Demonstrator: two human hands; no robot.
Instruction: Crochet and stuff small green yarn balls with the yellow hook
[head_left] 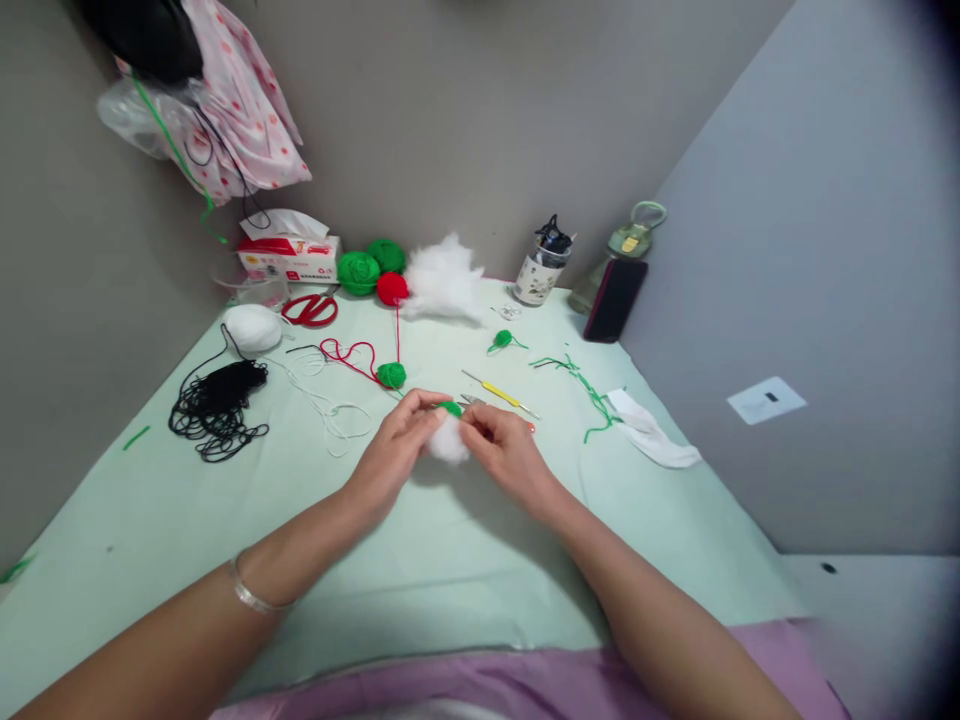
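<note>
Both hands meet over the middle of the table. My left hand [397, 435] is closed on a small green crocheted piece [451, 408], its fingers and thumb along the left edge. A tuft of white stuffing [448, 441] sticks out of the near side of the piece, between the two thumbs. From the right, my right hand [506, 440] is closed with its fingertips pinching the piece and the tuft. Just beyond the fingers lies a yellow-handled crochet hook [500, 395]. A small green yarn ball [391, 375] rests a little past my left hand.
Green balls [358, 272], a red ball [392, 289] and a white stuffing heap [444, 280] stand at the back. Red scissors [310, 309], a tissue box [292, 258] and black yarn [221, 405] are left. A pen cup [538, 278], phone [616, 300] and green scraps [592, 395] are right.
</note>
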